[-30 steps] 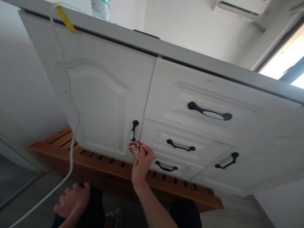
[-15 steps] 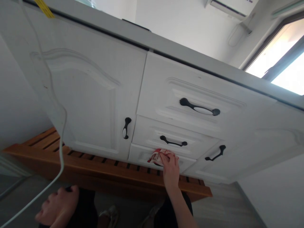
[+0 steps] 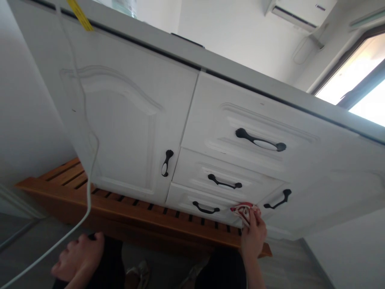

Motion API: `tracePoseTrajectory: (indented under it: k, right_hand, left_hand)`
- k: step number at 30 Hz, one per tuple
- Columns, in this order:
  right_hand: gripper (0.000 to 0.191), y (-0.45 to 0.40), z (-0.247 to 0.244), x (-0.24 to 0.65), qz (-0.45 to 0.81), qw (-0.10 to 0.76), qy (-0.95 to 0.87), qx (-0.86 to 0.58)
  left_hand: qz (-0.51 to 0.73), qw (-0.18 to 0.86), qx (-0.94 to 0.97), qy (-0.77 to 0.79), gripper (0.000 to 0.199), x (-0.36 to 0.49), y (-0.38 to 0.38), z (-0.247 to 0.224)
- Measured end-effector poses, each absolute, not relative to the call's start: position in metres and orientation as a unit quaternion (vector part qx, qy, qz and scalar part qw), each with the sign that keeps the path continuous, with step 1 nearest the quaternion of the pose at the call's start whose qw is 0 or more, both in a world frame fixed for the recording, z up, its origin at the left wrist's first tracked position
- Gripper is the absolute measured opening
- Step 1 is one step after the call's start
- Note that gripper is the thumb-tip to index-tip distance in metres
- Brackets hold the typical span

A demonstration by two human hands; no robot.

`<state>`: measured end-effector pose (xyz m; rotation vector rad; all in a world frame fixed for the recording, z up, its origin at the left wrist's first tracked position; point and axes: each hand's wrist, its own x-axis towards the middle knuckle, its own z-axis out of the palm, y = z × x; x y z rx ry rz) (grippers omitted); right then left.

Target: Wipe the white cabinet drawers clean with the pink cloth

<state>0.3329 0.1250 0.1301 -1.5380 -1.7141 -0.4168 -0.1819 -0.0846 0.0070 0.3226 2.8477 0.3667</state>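
Note:
A crumpled red-and-white cloth (image 3: pixel 244 211) is bunched under the fingers of my right hand (image 3: pixel 254 235). I hold it against the right end of the bottom drawer (image 3: pixel 188 198), close to the gap beside the right cabinet door. Left of the cloth is the bottom drawer's black handle (image 3: pixel 206 208), uncovered. My left hand (image 3: pixel 80 257) rests at my dark-clothed knee, fingers curled in, with nothing visible in them.
Above are the middle drawer handle (image 3: pixel 225 182) and top drawer handle (image 3: pixel 261 140). Door handles flank the drawers. A slatted wooden bench (image 3: pixel 120 212) runs along the cabinet's foot. A white cable (image 3: pixel 89 192) hangs down on the left.
My right hand has slid the cloth rightward along the bottom drawer, uncovering its handle. My left hand stays at the knee. The view has shifted slightly.

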Motion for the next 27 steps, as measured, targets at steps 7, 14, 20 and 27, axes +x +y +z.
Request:
tracePoseTrajectory:
  k: [7, 14, 20, 27]
  right_hand:
    - [0.058, 0.111, 0.125, 0.211, -0.115, 0.497, -0.669, -0.541]
    - [0.068, 0.097, 0.127, 0.086, -0.046, 0.391, -0.826, -0.402]
    - [0.056, 0.113, 0.098, 0.053, -0.106, 0.342, -0.859, -0.366]
    - [0.020, 0.105, 0.051, 0.079, -0.072, 0.218, -0.931, -0.283]
  left_hand:
    - [0.090, 0.092, 0.101, 0.987, 0.052, -0.173, -0.073, 0.019]
    - [0.099, 0.085, 0.105, 0.986, 0.051, -0.176, -0.074, 0.007]
    - [0.103, 0.076, 0.105, 0.986, 0.049, -0.182, -0.083, 0.004]
    - [0.105, 0.105, 0.095, 0.984, 0.050, -0.178, -0.079, 0.013]
